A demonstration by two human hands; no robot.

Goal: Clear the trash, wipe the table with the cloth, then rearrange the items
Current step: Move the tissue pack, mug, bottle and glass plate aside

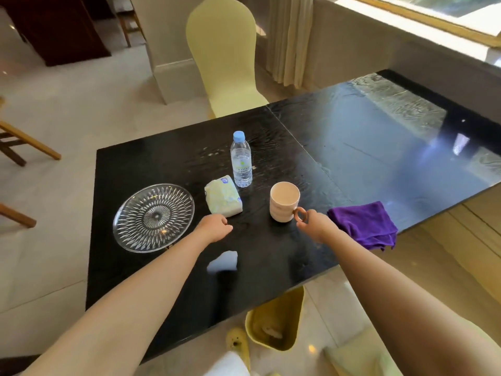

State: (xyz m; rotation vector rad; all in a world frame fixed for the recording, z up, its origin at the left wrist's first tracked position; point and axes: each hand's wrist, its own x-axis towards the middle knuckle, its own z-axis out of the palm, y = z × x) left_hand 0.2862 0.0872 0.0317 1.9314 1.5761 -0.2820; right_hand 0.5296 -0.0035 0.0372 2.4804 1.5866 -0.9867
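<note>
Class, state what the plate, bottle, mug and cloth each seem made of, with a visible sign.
The plate looks like pressed glass: clear, glossy, faceted pattern glinting. The bottle is likely thin clear plastic, with a blue screw cap. The mug seems ceramic: opaque cream, ribbed wall. The cloth is soft fabric, perhaps microfibre: matte purple, limp folds.

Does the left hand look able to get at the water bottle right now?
Probably yes. Only the low tissue pack lies between the left hand and the upright water bottle; reaching over it looks easy.
</note>
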